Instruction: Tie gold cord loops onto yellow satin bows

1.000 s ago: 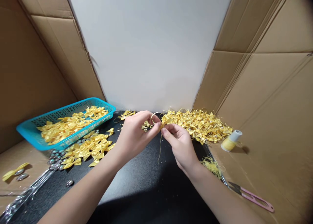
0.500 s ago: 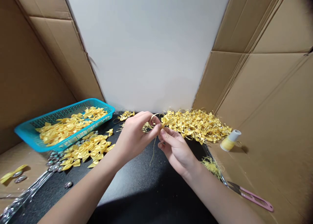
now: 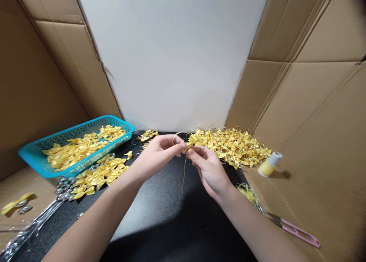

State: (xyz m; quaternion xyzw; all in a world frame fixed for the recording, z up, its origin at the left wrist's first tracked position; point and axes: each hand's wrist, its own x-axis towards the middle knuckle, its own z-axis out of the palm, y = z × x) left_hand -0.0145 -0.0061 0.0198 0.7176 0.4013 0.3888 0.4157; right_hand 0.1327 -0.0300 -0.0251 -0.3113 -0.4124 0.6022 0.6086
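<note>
A small yellow ribbon bow (image 3: 192,140) is pinched between my two hands above the black tabletop (image 3: 162,212). My left hand (image 3: 164,151) grips its left side with thumb and forefinger, and a thin golden loop (image 3: 177,134) arches over those fingers. From the other side my right hand (image 3: 206,165) holds the bow between thumb and forefinger. A loose yellow thread (image 3: 184,174) hangs down below the fingertips. The bow's lower part is hidden behind the fingers.
At left, a blue basket (image 3: 31,155) holds yellow bows; more bows (image 3: 100,172) and silvery beads (image 3: 63,189) lie before it. Behind my right hand is a heap of looped bows (image 3: 234,146). At right are a thread spool (image 3: 269,165), thread scraps (image 3: 248,193) and pink snips (image 3: 299,231).
My left hand has turned and lowered slightly, its fingers now flatter beside the bow. The hanging thread has swung a little to the right. My right hand stays nearly in place.
</note>
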